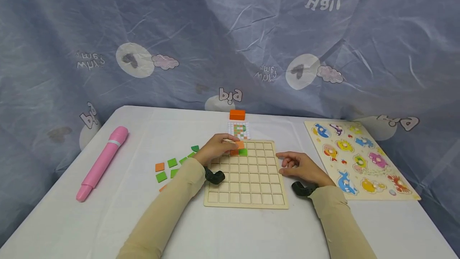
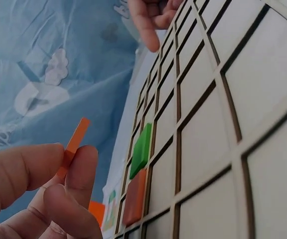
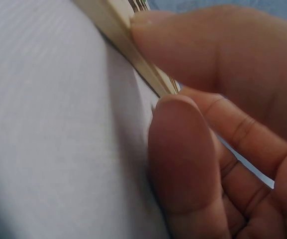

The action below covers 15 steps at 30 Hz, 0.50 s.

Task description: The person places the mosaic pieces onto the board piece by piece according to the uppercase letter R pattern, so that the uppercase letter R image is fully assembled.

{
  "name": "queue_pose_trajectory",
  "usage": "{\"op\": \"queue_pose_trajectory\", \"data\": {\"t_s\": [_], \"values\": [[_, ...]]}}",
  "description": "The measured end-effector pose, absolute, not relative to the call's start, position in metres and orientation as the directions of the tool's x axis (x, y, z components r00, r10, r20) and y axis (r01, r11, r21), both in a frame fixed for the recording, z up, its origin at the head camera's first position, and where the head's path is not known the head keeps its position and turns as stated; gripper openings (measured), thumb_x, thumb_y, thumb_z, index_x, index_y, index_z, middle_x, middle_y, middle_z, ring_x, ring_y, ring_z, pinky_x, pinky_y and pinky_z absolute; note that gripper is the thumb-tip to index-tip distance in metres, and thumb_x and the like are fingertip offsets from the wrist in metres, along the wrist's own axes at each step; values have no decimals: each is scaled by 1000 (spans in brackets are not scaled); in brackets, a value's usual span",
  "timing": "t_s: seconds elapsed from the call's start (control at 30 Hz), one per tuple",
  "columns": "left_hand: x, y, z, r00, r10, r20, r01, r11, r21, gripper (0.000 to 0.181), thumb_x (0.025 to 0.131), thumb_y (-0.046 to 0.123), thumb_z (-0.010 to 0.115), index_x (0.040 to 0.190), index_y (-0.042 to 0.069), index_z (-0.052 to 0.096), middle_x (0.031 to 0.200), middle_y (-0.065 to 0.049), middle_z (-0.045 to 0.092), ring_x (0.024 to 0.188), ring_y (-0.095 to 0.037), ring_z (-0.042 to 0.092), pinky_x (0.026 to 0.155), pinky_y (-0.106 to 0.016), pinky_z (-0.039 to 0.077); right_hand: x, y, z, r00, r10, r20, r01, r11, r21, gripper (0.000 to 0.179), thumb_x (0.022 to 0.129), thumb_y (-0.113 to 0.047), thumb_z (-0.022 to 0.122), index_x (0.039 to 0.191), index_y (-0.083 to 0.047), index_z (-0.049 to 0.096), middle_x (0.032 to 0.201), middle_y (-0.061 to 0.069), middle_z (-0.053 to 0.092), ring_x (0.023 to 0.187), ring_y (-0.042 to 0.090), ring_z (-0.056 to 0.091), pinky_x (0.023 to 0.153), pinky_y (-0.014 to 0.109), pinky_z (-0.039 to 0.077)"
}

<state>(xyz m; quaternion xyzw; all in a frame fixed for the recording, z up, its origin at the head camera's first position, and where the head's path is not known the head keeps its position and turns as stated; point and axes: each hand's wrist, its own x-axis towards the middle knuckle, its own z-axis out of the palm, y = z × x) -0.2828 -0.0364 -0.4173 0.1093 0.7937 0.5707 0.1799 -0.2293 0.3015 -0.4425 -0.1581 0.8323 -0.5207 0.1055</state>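
An orange square tile [image 2: 75, 144] is pinched between the thumb and forefinger of my left hand [image 1: 217, 147], above the far rows of the wooden grid board [image 1: 246, 206]. Below it, a green tile [image 2: 141, 151] and a darker orange tile [image 2: 134, 198] sit side by side in cells of the board. My right hand [image 1: 301, 166] is at the board's right edge, its thumb and forefinger extended by the rim and the other fingers bent. Nothing is held in it. Just beyond the board lies a small card [image 1: 242, 132] with a coloured grid pattern.
Loose green tiles [image 1: 172, 163] and orange tiles [image 1: 159, 167] lie left of the board, partly behind my left forearm. A pink stick-shaped object [image 1: 102, 164] is at far left. An animal puzzle board [image 1: 359, 159] lies right. An orange block [image 1: 237, 115] stands behind the card.
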Motion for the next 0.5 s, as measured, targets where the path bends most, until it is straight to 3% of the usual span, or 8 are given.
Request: {"op": "queue_pose_trajectory", "data": {"t_s": [0.27, 0.5], "values": [[-286, -20, -424, -907, 392, -156, -17, 335, 942, 35, 104, 21, 75, 136, 7, 73, 141, -14, 68, 120, -27, 69, 106, -42, 52, -230, 302, -443, -927, -374, -17, -148, 408, -901, 57, 91, 3, 82, 141, 16, 59, 99, 13, 63, 79, 10, 55, 71, 21, 48], [-284, -9, -422, -914, 388, -120, 53, 407, 912, 30, 104, 24, 74, 131, 11, 77, 149, -11, 64, 105, -22, 66, 91, -37, 54, -230, 301, -443, -929, -369, -21, -147, 420, -896, 58, 91, 2, 83, 141, 16, 59, 99, 13, 63, 79, 10, 55, 71, 21, 48]]}}
